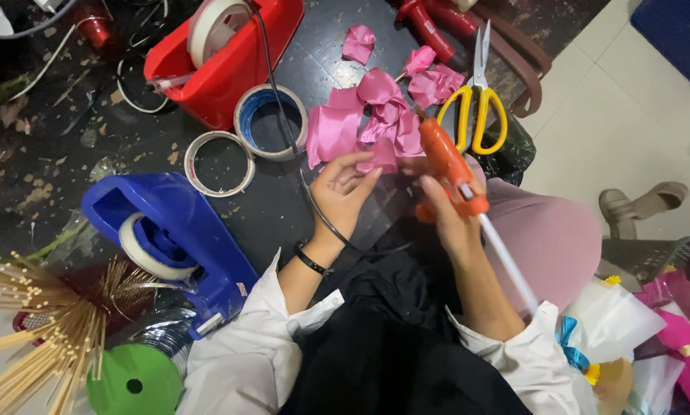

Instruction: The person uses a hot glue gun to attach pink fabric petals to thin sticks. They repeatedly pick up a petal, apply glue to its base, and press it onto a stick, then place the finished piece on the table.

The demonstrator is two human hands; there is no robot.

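My right hand (446, 219) grips an orange glue gun (450, 170) with a white glue stick sticking out of its back, the nozzle pointing at a cluster of pink ribbon pieces (383, 119) on the dark table. My left hand (343, 188) holds a small pink ribbon piece (381, 156) at the fingertips, right beside the nozzle. A black band sits on my left wrist. Other loose pink ribbon bits (358, 42) lie farther back.
Yellow-handled scissors (477, 100) lie right of the ribbons. A red tape dispenser (226, 54), two tape rolls (270, 121), a blue tape dispenser (172, 238), wooden skewers (30, 323) and a green lid (134, 380) fill the left side. Wrapped bundles (637, 338) sit at right.
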